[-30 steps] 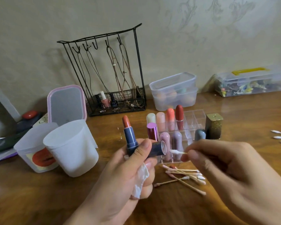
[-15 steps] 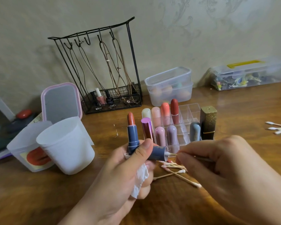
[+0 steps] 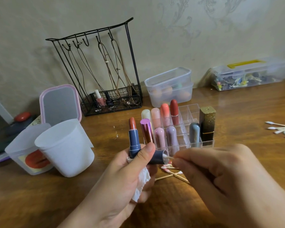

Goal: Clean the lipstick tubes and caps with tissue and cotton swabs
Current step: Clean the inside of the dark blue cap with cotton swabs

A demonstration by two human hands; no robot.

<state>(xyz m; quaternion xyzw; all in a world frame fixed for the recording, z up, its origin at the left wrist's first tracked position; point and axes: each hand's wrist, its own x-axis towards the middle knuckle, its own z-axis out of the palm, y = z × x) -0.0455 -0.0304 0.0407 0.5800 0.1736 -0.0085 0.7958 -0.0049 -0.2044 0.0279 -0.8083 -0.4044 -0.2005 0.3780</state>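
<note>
Holding the blue lipstick tube (image 3: 134, 142), its cap (image 3: 159, 156) and tissue (image 3: 141, 185) at frame centre, our left hand (image 3: 122, 183) grips closed; our right hand (image 3: 220, 178) pinches a cotton swab (image 3: 167, 157) inside the cap.

Upright uncapped blue lipstick (image 3: 134, 139), sideways cap (image 3: 158, 157) with swab (image 3: 167, 157) tip inside

Both hands bare: left hand (image 3: 120, 183) entering from 6 o'clock, right hand (image 3: 224, 180) from 4 o'clock. No gloves, rings or sleeves visible; fingernails short and unpainted.
</note>
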